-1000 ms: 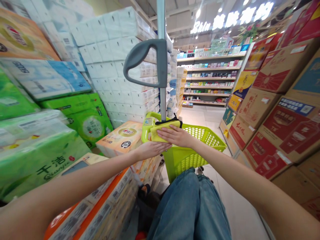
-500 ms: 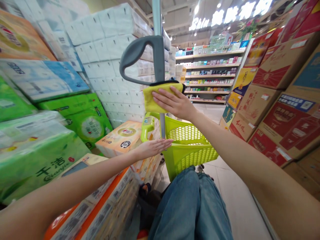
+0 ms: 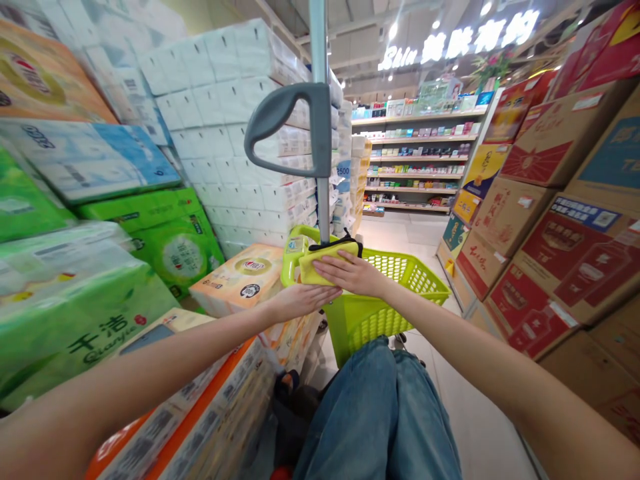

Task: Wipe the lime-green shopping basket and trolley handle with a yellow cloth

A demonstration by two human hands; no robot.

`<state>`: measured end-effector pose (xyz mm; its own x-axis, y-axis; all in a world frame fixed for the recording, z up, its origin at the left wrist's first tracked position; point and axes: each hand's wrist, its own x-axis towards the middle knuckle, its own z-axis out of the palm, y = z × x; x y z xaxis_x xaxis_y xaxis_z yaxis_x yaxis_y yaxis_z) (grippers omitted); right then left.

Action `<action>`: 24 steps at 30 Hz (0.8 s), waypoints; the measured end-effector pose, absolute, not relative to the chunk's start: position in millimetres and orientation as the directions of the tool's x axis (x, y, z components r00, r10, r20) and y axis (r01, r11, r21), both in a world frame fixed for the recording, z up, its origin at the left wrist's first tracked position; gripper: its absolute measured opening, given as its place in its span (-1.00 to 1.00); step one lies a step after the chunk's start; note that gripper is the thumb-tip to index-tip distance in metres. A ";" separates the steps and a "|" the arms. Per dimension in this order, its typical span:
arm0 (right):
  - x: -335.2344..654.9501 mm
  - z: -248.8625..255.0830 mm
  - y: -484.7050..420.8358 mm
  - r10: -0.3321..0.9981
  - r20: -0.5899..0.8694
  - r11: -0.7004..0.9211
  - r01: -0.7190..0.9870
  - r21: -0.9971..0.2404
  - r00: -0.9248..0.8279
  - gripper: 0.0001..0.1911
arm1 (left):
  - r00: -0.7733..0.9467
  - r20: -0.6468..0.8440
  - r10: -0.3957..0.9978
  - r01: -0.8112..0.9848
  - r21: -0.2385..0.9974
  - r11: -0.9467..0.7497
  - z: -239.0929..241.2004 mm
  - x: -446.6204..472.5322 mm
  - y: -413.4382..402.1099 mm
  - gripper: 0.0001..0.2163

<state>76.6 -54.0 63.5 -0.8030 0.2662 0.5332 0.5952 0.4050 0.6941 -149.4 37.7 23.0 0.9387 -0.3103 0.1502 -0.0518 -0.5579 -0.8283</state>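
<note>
A folded yellow cloth (image 3: pixel 325 265) with a black edge is wrapped round the lower part of an upright metal pole (image 3: pixel 323 210). My right hand (image 3: pixel 350 272) is pressed over the cloth, its fingers lying together across the front. Just beneath it, my left hand (image 3: pixel 305 301) lies across the foot of the pole, its fingers straight and close together; its thumb is hidden. The fingertips of the two hands overlap or nearly touch. Higher on the pole is a grey loop handle (image 3: pixel 287 130). Behind the hands stands a lime-green shopping basket (image 3: pixel 385 317).
Stacked tissue packs (image 3: pixel 220 133) rise on the left, with an orange pack (image 3: pixel 240 273) near my left forearm. Cardboard cartons (image 3: pixel 535 160) are piled on the right. Shelves of small goods (image 3: pixel 415 157) stand beyond the tiled floor (image 3: pixel 420 230). My jeans-clad legs (image 3: pixel 375 413) are below.
My right hand has slid the yellow cloth down the pole from just under the grey handle to my left hand. The left hand has stayed at the pole's foot.
</note>
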 end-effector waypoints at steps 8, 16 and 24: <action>78.4 139.4 -41.1 0.235 0.599 0.396 0.638 0.660 -0.765 -0.37 | 0.941 0.129 -0.314 -0.031 -0.888 -0.458 25.9 -147.2 34.2 -0.49; 69.7 171.4 -34.1 0.216 0.690 0.353 0.714 0.604 -0.691 -0.39 | 0.939 0.141 -0.312 -0.029 -0.876 -0.481 30.8 -147.6 30.4 -0.48; 68.9 79.8 -47.5 0.273 0.598 0.386 0.655 0.649 -0.754 -0.43 | 0.933 0.159 -0.323 -0.053 -0.826 -0.562 23.8 -148.9 36.3 -0.48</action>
